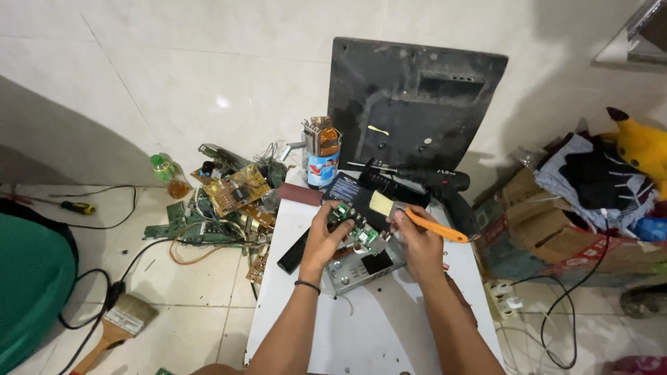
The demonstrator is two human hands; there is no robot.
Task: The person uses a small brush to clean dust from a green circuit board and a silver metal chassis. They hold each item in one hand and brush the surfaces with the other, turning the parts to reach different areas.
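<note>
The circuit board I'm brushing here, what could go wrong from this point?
1. The circuit board is pinched by the left hand only, above the grey device; it might slip.
2. The brush in the right hand could snag small parts.
3. The drill lies close behind and might get knocked.

Head camera looks down, close

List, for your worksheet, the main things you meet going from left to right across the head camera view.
Green tub → wooden-handled paintbrush on the floor → pile of circuit boards → left hand holding a small green circuit board → right hand with an orange-handled brush → cardboard box → yellow plush toy.
</note>
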